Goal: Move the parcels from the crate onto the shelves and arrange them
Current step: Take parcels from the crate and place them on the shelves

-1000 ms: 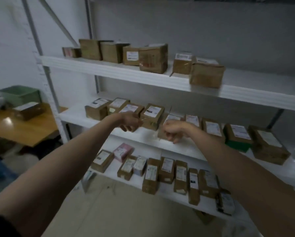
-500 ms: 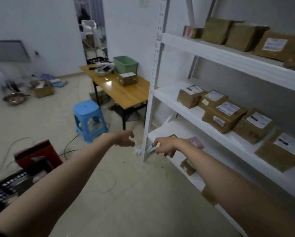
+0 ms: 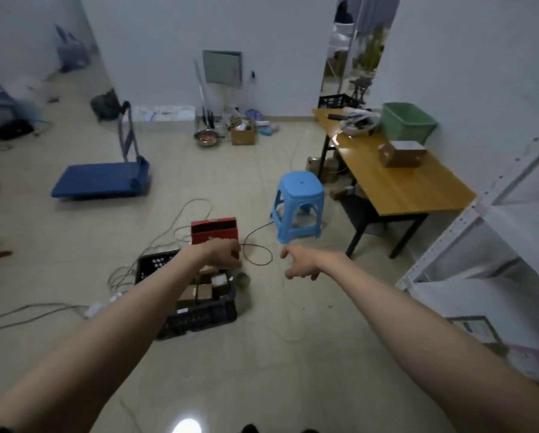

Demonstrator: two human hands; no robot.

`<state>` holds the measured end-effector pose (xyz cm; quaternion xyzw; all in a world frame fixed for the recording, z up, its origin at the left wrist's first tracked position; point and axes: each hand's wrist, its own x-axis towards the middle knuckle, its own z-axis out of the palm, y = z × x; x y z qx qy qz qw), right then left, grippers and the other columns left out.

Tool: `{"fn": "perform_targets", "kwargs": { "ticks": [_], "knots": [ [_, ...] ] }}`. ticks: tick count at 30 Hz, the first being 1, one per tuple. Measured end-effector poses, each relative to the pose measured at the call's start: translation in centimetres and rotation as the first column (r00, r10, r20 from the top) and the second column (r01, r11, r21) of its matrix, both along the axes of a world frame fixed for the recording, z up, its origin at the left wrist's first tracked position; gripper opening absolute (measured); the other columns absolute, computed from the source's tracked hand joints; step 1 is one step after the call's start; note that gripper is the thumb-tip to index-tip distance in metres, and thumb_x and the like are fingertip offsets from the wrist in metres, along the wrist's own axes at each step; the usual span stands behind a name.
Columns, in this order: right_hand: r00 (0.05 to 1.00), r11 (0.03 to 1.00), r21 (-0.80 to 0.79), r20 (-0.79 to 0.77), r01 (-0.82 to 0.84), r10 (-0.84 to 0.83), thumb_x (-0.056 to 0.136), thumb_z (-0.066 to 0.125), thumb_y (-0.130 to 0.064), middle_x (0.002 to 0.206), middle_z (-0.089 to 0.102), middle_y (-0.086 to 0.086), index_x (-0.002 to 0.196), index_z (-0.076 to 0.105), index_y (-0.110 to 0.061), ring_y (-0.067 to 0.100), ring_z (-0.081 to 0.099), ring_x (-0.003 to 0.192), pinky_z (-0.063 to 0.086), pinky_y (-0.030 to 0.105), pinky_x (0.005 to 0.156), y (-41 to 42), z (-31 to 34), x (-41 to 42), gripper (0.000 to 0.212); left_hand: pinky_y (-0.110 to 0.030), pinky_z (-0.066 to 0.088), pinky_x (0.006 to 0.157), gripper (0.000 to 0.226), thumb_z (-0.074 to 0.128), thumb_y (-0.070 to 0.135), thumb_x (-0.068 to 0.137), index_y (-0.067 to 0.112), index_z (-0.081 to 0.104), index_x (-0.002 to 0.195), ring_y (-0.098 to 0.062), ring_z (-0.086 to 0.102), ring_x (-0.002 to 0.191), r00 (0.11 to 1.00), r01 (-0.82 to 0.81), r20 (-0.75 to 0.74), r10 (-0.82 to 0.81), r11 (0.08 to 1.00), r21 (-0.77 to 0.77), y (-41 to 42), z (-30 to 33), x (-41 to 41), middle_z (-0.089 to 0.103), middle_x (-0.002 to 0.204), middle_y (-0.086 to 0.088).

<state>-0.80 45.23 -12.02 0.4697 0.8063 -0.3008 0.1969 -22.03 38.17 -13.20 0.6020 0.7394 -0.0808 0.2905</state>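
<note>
Head view had swung from the shelves (image 3: 493, 245) to the crate (image 3: 199, 314); left hand (image 3: 223, 253) and right hand (image 3: 299, 264) reached out, fingers loosely spread, empty, ready for another parcel.

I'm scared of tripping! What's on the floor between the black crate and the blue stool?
In the head view, a thin dark cable loop lies on the floor between the black crate and the blue stool; otherwise bare floor.
</note>
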Motion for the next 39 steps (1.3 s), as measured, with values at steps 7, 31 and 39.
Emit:
{"fn": "perform_targets", "kwargs": {
  "ticks": [7,31,39],
  "knots": [
    [0.958,0.958,-0.032,-0.046,-0.286,0.284,0.091,0.065,-0.026,0.127,0.053,0.008,0.144,0.037,-0.021,0.025,0.058,0.104,0.058,0.039,0.082,1.0,-2.7,-13.3,0.06,-0.038,0.046,0.095,0.047,0.061,0.04,0.086,0.023,0.051,0.129,-0.024,0.057,0.112,0.964,-0.262,0.034,0.262,0.965,-0.003,-3.8,-2.2,-9.7,0.06,0.124,-0.002],
    [0.849,0.822,-0.251,0.004,-0.511,0.529,0.09,0.068,-0.025,0.137,0.054,0.013,0.142,0.039,-0.019,0.031,0.056,0.119,0.05,0.041,0.096,17.7,-17.8,-36.3,0.06,-0.034,0.042,0.091,0.051,0.058,0.041,0.092,0.023,0.042,0.137,-0.026,0.055,0.116,0.78,-0.573,0.116,0.615,0.777,-0.263,5.1,-14.7,-27.2,0.056,0.131,-0.008],
    [0.919,0.876,-0.301,-0.004,-0.377,0.394,0.088,0.07,-0.03,0.122,0.061,0.013,0.139,0.04,-0.019,0.029,0.06,0.11,0.051,0.039,0.09,18.9,-22.7,-43.4,0.06,-0.036,0.046,0.096,0.053,0.065,0.045,0.085,0.023,0.048,0.13,-0.025,0.056,0.114,0.788,-0.507,0.194,0.584,0.795,-0.334,8.8,-20.9,-36.0,0.058,0.128,-0.002]
  ]
}}
